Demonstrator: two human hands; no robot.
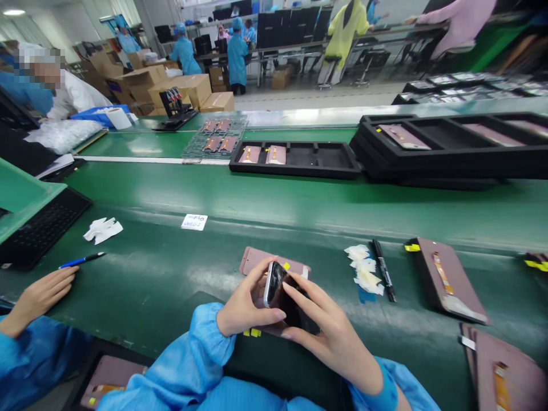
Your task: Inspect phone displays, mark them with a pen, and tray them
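A phone with a dark glossy face and a silvery edge (280,288) is held tilted between both hands. My left hand (246,305) grips its left side, thumb along the bottom and fingers up behind the edge. My right hand (327,322) pinches it from the right, with fingertips on the dark face. Just beyond lies a pink panel (259,258) with a yellow tab, partly hidden by my hands. Small yellow tabs (252,332) show below my left hand.
At right are crumpled pale strips (363,268), a black marker (384,270) and stacked pink panels (454,279). Black foam trays (338,171) stand farther back. A co-worker's hand (43,297) rests at left near a blue pen (82,260). A white label (194,222) lies mid-bench.
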